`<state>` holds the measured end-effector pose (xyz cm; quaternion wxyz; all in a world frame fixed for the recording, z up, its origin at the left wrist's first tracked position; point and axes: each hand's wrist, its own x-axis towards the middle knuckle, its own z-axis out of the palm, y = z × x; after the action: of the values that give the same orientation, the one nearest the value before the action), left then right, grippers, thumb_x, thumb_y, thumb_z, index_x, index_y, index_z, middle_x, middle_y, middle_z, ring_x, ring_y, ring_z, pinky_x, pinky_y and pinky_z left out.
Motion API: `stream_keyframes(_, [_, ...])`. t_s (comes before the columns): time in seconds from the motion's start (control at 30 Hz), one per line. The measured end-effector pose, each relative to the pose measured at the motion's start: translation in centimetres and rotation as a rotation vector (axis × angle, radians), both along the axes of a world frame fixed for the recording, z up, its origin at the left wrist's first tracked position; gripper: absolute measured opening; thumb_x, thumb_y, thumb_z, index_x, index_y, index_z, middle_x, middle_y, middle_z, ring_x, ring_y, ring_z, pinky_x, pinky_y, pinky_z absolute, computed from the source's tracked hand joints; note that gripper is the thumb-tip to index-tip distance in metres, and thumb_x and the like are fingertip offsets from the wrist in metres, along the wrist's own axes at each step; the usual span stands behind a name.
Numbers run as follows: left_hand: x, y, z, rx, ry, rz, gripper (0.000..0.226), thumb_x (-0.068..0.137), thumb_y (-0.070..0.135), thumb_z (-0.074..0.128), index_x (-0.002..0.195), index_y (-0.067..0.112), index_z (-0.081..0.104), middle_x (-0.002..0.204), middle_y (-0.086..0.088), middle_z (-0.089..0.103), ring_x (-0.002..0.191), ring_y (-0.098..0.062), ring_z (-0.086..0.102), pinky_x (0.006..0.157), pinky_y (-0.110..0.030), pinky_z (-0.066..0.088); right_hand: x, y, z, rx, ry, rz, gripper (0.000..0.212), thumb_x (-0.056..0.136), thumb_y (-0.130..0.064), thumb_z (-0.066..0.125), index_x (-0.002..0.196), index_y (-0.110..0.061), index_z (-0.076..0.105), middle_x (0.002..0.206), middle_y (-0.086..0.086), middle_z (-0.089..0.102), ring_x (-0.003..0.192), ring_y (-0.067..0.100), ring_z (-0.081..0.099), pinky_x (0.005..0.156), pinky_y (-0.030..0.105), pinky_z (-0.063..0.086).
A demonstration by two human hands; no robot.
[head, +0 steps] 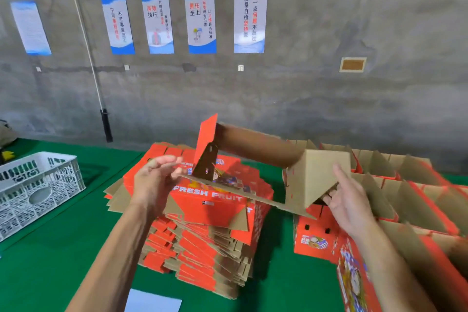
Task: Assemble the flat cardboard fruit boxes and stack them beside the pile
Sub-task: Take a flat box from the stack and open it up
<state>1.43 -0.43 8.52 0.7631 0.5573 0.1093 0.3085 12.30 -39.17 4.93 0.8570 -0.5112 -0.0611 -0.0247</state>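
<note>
A half-folded red and brown cardboard box (255,144) hangs in the air above the pile of flat red "FRESH FRUIT" boxes (202,230). My left hand (154,180) pinches its left edge, next to a raised red flap. My right hand (347,197) holds the folded brown flap at its right end, fingers under and beside it. Assembled boxes with brown dividers (405,200) lie in rows to the right of the pile.
A green cloth covers the table (63,248). A white plastic crate (35,187) stands at the left. A pale blue sheet (152,301) lies at the near edge. A grey concrete wall with posters and a leaning pole (101,109) rises behind.
</note>
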Motion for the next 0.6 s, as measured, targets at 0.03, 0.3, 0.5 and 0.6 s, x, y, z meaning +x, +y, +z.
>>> stream_keyframes(0.03, [0.0,-0.5,0.7,0.037,-0.021,-0.004,0.030,0.092,-0.010,0.059,0.080,0.015,0.068,0.076,-0.003,0.074,0.058,-0.016,0.071,0.056,-0.022,0.058,0.0,-1.3,0.6,0.102,0.010,0.001,0.046,0.094,-0.036,0.068,0.136,-0.020,0.060,0.124,0.005,0.075,0.114,0.020,0.072,0.084,0.036,0.061])
stream_keyframes(0.3, [0.9,-10.0,0.2,0.115,-0.215,-0.270,0.037,0.093,0.001,0.067,0.127,0.014,0.069,0.137,-0.005,0.067,0.129,-0.016,0.062,0.083,-0.022,0.058,-2.9,-6.9,1.8,0.333,0.069,-0.097,0.030,0.097,-0.045,0.063,0.091,-0.021,0.079,0.092,0.000,0.079,0.076,0.010,0.077,0.063,0.024,0.059])
stream_keyframes(0.5, [0.6,-12.7,-0.5,0.156,-0.333,-0.497,0.086,0.080,0.035,0.082,0.155,0.020,0.043,0.159,-0.005,0.047,0.149,-0.025,0.041,0.117,-0.044,0.036,-4.4,-9.1,0.6,0.321,0.104,-0.070,0.043,0.100,-0.050,0.060,0.123,-0.016,0.074,0.113,0.009,0.078,0.099,0.026,0.077,0.068,0.042,0.064])
stream_keyframes(0.6, [1.1,-14.4,-1.2,0.157,-0.252,-0.479,0.081,0.081,-0.002,0.075,0.152,0.024,0.046,0.154,0.000,0.053,0.143,-0.010,0.048,0.108,-0.024,0.045,-4.5,-9.7,-0.9,0.329,0.130,-0.150,0.047,0.104,-0.045,0.054,0.136,-0.013,0.064,0.120,0.009,0.076,0.107,0.025,0.074,0.084,0.042,0.063])
